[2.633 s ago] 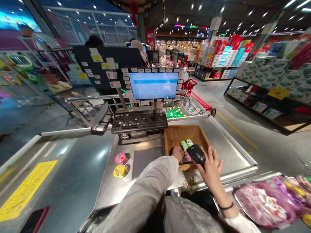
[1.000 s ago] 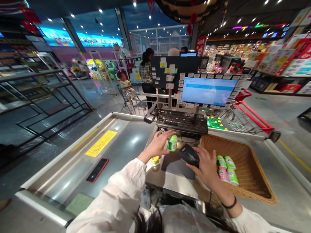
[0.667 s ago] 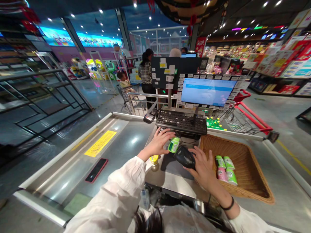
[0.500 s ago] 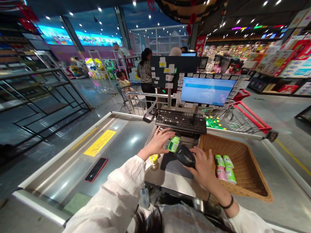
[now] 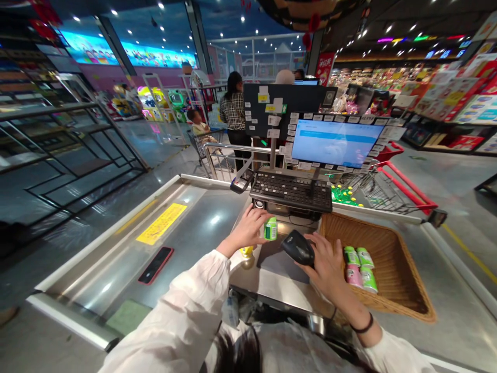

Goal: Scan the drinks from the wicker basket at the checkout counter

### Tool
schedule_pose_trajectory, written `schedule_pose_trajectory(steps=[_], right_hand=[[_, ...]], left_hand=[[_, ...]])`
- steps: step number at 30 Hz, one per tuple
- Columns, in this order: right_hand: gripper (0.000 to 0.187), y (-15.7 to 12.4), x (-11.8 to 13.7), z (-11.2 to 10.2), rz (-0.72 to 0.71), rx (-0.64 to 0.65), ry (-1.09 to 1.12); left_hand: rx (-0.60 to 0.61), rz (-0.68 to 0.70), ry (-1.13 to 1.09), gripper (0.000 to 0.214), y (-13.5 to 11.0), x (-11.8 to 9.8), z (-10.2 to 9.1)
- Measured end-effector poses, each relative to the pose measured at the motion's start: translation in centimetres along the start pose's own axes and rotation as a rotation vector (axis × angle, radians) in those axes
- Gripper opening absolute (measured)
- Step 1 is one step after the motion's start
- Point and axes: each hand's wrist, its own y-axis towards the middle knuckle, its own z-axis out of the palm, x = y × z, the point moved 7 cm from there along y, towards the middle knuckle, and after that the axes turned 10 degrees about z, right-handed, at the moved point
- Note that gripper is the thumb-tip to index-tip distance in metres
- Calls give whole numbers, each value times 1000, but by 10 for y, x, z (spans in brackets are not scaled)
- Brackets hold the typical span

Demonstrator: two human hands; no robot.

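Note:
A small green bottle (image 5: pixel 271 229) with a barcode label is pinched in my left hand (image 5: pixel 249 228), held above the middle of the counter. My right hand (image 5: pixel 325 264) grips a black barcode scanner (image 5: pixel 297 247), its head tilted toward the bottle with a gap between the two. Below my left wrist stands a yellow-topped item (image 5: pixel 246 252), partly hidden by that hand. To the right of my right hand, a wicker basket (image 5: pixel 404 269) holds several green bottles (image 5: pixel 368 280) and a pink bottle (image 5: pixel 353 275).
A keyboard (image 5: pixel 292 190) and a lit monitor (image 5: pixel 336 142) stand behind my hands. On the left metal counter lie a phone (image 5: pixel 156 265) and a yellow notice (image 5: pixel 162 224). Beyond are a red-handled shopping cart (image 5: pixel 407 189) and a person in a checked shirt (image 5: pixel 233 111).
My left hand has drawn the green bottle slightly left, away from the scanner, and turned it more upright. The right hand keeps the scanner in nearly the same place.

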Motion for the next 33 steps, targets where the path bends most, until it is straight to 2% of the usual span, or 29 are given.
schedule_pose_trajectory(steps=[2,5,11,14,19,25,29,33], right_hand=[[45,-1,0,2,-10,5,0],[45,-3,2,6,-27,15,-4],[40,-4,12,13,-50,5,-6],[39,-5,17,15,-64,8,-17],[39,-6,18,17,-48,12,-58],[38,-8,6,21,19,12,-78],[39,-11,-3,22,48,18,-64],[39,-13,-7,23,60,16,-46]], left_hand=[[-6,-47,10,75,-18,9,5],[7,-148,32,73,-58,27,19],[130,-332,150,66,-147,72,66],[198,-414,201,63,-169,91,90],[253,-426,228,70,-161,106,127],[276,-421,227,55,-150,113,160],[286,-413,223,64,-151,107,170],[331,-457,288,79,-150,100,167]])
